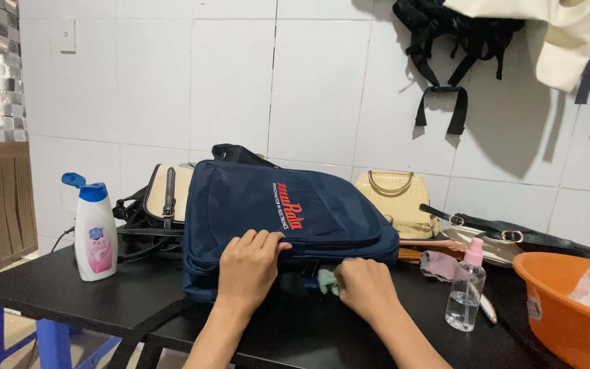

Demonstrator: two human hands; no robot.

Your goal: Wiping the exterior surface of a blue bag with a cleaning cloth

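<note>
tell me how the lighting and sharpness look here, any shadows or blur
Head view: even indoor light, sharp overall; hanging black straps cast soft shadows on the white tiled wall; mild sheen on the black table; both hands, left hand and right hand, unblurred.

The navy bag (288,219) looks like matt woven cloth; the black table (49,287) seems smooth, the orange basin (568,307) glossy plastic.
</note>
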